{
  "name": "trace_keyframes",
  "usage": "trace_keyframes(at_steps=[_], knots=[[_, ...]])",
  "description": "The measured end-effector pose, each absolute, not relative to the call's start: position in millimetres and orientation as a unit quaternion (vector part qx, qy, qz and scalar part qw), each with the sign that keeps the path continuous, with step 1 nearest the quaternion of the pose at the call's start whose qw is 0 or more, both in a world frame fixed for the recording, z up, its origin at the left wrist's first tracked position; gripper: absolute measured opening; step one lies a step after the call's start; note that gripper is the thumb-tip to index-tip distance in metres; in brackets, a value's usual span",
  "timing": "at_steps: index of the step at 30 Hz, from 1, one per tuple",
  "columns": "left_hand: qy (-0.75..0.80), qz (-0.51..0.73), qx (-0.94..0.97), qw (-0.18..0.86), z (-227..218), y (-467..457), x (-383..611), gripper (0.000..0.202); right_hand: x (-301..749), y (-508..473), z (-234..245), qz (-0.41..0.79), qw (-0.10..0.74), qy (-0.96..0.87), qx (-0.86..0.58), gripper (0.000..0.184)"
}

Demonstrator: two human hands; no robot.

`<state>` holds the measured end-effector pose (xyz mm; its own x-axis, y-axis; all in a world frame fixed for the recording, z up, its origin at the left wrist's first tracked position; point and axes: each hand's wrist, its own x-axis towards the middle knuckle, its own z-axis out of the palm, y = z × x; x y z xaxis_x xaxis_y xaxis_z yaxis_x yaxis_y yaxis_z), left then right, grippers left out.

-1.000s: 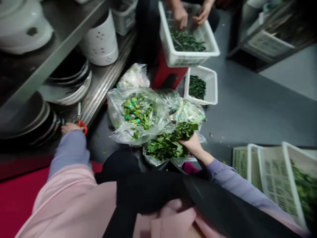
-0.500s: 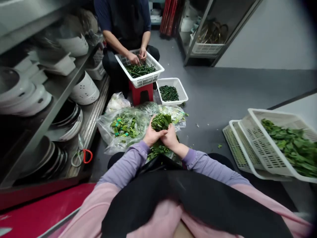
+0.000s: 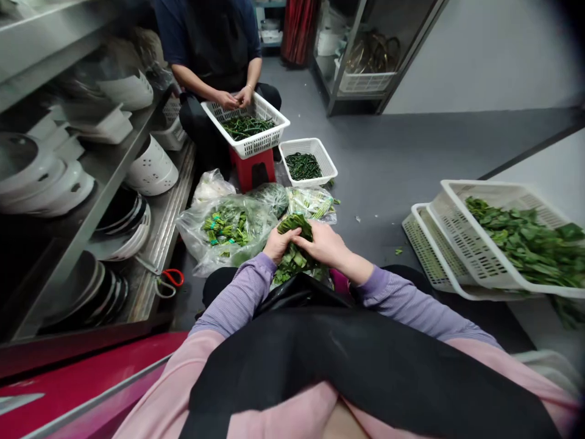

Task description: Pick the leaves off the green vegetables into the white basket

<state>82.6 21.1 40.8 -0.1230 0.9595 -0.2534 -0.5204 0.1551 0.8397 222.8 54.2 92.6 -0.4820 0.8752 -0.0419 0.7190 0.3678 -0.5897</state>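
Observation:
Both my hands meet on a bunch of leafy greens (image 3: 296,224) held just above my lap. My left hand (image 3: 276,243) is wrapped round the bunch from the left. My right hand (image 3: 323,242) is closed over its right side. More loose green leaves (image 3: 295,263) lie below the bunch. A clear plastic bag (image 3: 223,230) with tied green bundles lies on the floor to the left of my hands.
Scissors with red handles (image 3: 164,280) lie on the low steel shelf (image 3: 161,238) at left, beside stacked plates. White baskets of leaves (image 3: 507,238) stand at right. Opposite, another person (image 3: 214,49) works at a white basket (image 3: 247,127) on a red stool; a smaller basket (image 3: 307,166) stands beside it.
A second ago my left hand was at the scissors on the shelf and my right held the greens alone. Now both hands grip the bunch, lower and closer to me.

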Motion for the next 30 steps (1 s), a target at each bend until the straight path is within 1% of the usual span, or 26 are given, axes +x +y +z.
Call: trace_keyframes(at_steps=[2, 3, 7, 9, 13, 15, 18, 24, 27, 30], knots=[[0.443, 0.595, 0.243, 0.625, 40.9, 20.7, 76.0, 0.046, 216.5, 61.8, 94.5, 0.230, 0.162, -0.800, -0.530, 0.040], [0.437, 0.592, 0.238, 0.634, 41.1, 20.0, 72.9, 0.046, 213.3, 66.1, 94.2, 0.234, 0.179, -0.797, -0.527, 0.038], [0.408, 0.581, 0.209, 0.672, 43.0, 16.2, 63.4, 0.044, 203.8, 80.4, 88.2, 0.344, 0.279, -0.787, -0.429, 0.030], [0.397, 0.565, 0.197, 0.696, 44.5, 14.5, 59.6, 0.043, 201.7, 83.3, 84.9, 0.410, 0.314, -0.746, -0.420, 0.030], [0.366, 0.526, 0.178, 0.747, 46.3, 11.9, 54.3, 0.045, 201.3, 80.9, 78.8, 0.568, 0.307, -0.616, -0.450, 0.042], [0.367, 0.513, 0.171, 0.757, 46.1, 11.0, 54.2, 0.044, 202.7, 78.7, 74.8, 0.613, 0.311, -0.568, -0.452, 0.046], [0.378, 0.491, 0.152, 0.770, 44.4, 11.1, 57.9, 0.039, 207.4, 77.0, 67.8, 0.658, 0.325, -0.500, -0.460, 0.046], [0.373, 0.453, 0.082, 0.806, 37.2, 19.6, 65.0, 0.032, 215.2, 70.4, 59.6, 0.695, 0.376, -0.358, -0.498, 0.046], [0.365, 0.457, 0.077, 0.808, 32.8, 19.4, 68.3, 0.029, 218.5, 59.0, 60.4, 0.695, 0.384, -0.370, -0.482, 0.041], [0.346, 0.455, 0.110, 0.813, 29.3, 13.4, 73.6, 0.026, 237.8, 52.0, 61.1, 0.634, 0.401, -0.397, -0.529, 0.033]])
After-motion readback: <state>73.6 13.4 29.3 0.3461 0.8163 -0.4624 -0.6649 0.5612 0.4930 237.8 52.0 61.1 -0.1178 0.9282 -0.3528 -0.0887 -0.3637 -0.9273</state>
